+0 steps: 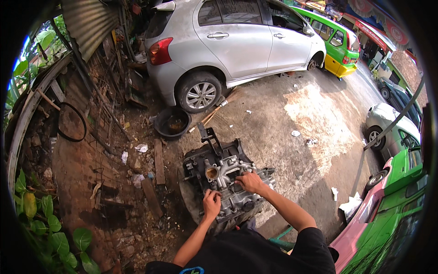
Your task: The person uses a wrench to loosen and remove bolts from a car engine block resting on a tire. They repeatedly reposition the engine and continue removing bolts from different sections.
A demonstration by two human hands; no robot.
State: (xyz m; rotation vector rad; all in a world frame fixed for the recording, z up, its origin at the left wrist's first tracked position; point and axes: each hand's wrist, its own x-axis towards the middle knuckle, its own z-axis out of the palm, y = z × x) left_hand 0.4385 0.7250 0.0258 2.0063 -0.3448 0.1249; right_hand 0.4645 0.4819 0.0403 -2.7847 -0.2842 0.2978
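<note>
engine [244, 202]: low at front centre, support beneath hidden; black basin [160, 129] apart, beyond far left corner. left grip [211, 203]: fingers curled at near left edge of pale metal pipe [223, 172]; cannot tell if closed on anything. right grip [251, 181]: fingers bent down at right side of same pipe; closed or loose, cannot tell. handling, judged: engine very heavy, rigid, probably oily and slick; pipe lighter, stiff, perhaps brittle at edges. best held by thick branches, from both sides; avoid lifting by upright bracket [208, 135].

Metal bracket [211, 135] blocks ahead; room right of engine [229, 176].
</note>
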